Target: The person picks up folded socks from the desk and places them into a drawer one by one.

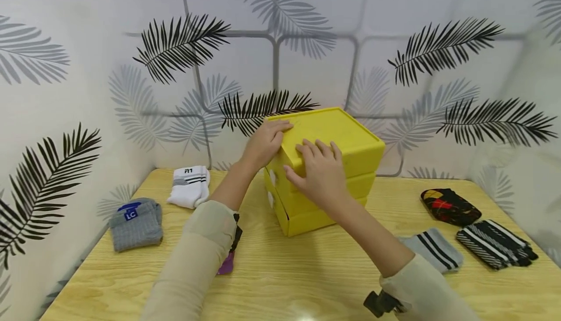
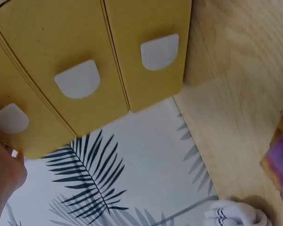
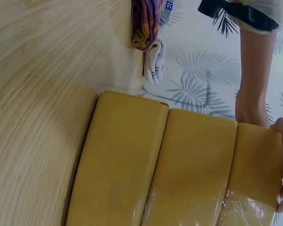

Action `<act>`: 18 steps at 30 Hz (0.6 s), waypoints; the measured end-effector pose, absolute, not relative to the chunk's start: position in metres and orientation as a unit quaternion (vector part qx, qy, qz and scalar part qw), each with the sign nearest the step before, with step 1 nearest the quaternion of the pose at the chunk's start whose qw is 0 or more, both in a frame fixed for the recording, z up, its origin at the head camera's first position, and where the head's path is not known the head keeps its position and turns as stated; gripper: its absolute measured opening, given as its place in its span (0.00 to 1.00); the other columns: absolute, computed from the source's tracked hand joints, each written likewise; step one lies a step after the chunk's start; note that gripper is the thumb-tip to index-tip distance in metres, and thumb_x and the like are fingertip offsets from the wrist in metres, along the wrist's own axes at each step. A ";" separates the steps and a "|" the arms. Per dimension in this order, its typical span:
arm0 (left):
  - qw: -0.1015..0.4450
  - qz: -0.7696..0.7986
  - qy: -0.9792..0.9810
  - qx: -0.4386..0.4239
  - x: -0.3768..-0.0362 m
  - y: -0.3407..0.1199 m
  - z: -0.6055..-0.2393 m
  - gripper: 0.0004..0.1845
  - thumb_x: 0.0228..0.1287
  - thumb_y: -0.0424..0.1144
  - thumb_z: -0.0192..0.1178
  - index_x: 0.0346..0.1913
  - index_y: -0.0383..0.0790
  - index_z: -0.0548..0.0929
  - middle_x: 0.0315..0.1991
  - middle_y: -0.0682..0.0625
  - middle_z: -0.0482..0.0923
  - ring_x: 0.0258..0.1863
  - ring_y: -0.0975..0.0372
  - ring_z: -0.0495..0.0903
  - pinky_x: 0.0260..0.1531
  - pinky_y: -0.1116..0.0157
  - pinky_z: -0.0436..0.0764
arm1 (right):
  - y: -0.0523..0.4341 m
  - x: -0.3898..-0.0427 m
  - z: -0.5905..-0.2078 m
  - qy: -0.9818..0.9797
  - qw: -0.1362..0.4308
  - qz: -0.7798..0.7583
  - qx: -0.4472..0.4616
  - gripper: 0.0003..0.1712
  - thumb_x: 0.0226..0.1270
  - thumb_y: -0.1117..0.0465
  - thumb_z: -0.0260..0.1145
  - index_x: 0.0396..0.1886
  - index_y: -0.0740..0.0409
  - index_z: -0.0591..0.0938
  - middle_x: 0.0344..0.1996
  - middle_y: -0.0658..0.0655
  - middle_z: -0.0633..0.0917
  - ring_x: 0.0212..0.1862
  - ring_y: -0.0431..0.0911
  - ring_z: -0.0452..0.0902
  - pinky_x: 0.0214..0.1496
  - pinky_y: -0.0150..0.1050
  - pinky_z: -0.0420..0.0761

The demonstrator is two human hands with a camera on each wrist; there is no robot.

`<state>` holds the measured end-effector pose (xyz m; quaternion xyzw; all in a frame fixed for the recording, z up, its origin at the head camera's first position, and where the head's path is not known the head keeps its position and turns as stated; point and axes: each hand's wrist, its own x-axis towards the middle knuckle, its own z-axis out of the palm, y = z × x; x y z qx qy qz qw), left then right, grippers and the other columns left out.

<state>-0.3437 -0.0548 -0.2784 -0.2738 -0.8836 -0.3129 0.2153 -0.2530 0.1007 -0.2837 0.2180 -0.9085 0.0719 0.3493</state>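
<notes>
A yellow box of three stacked drawers (image 1: 364,165) stands at an angle on the table, white half-round handles (image 2: 160,52) on its drawer fronts. My left hand (image 1: 263,143) rests on the top's left edge, fingers lying over the top. In the left wrist view it is beside the uppermost handle. My right hand (image 1: 322,175) rests over the near top edge, fingers spread on the top and thumb extended toward the front corner. The right wrist view shows the box's plain side, with clear tape across it.
At left lie folded white socks (image 1: 190,187) and grey socks (image 1: 136,223). A purple patterned pair (image 1: 226,264) is mostly hidden behind my left sleeve. To the right are dark patterned socks (image 1: 450,207), black-and-white socks (image 1: 495,244) and grey striped socks (image 1: 434,250). A leaf-patterned wall (image 1: 307,72) borders the table.
</notes>
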 end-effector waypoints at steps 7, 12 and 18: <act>0.286 -0.321 -0.879 -0.205 -0.318 -0.043 -0.283 0.20 0.68 0.35 0.40 0.53 0.37 0.80 0.56 0.47 0.74 0.60 0.57 0.67 0.65 0.61 0.47 | 0.123 -0.247 -0.277 -0.893 0.314 0.126 0.298 0.28 0.58 0.48 0.64 0.51 0.63 0.78 0.54 0.61 0.76 0.58 0.57 0.67 0.63 0.53 0.54; 0.315 -0.283 -0.895 -0.143 -0.296 -0.031 -0.285 0.20 0.67 0.36 0.40 0.52 0.37 0.80 0.55 0.46 0.74 0.60 0.56 0.67 0.65 0.60 0.47 | 0.142 -0.247 -0.275 -0.879 0.281 0.163 0.349 0.26 0.59 0.51 0.64 0.53 0.62 0.78 0.56 0.59 0.76 0.60 0.57 0.66 0.65 0.52 0.53; 0.352 -0.222 -0.904 -0.095 -0.276 -0.017 -0.286 0.19 0.68 0.38 0.42 0.51 0.37 0.81 0.55 0.46 0.75 0.59 0.55 0.68 0.64 0.57 0.51 | 0.162 -0.245 -0.275 -0.874 0.264 0.168 0.372 0.26 0.61 0.53 0.63 0.57 0.59 0.77 0.58 0.57 0.74 0.62 0.55 0.63 0.65 0.52 0.51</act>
